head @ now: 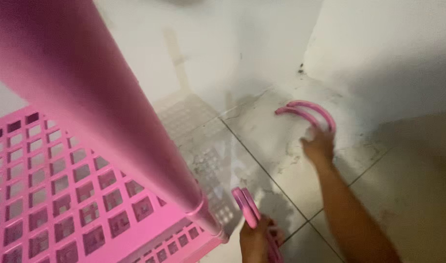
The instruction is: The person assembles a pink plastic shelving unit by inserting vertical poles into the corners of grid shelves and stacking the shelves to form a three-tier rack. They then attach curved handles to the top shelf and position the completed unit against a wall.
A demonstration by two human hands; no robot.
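My right hand (319,146) reaches toward the corner of the tiled floor and grips curved pink plastic pieces (308,113), arched like handles, held just above the dusty tiles. My left hand (256,238) at the bottom edge is closed on another pair of pink curved pieces (246,204), which stick up and to the left beside the foot of a pink plastic rack. The rack's thick pink post (86,92) runs diagonally across the left of the view, and its perforated shelf (62,195) fills the lower left.
White walls (388,53) meet in a corner at the upper right. The pale floor tiles (281,146) are dusty and stained, with dark grout lines. The rack's shadow falls on the floor next to the post.
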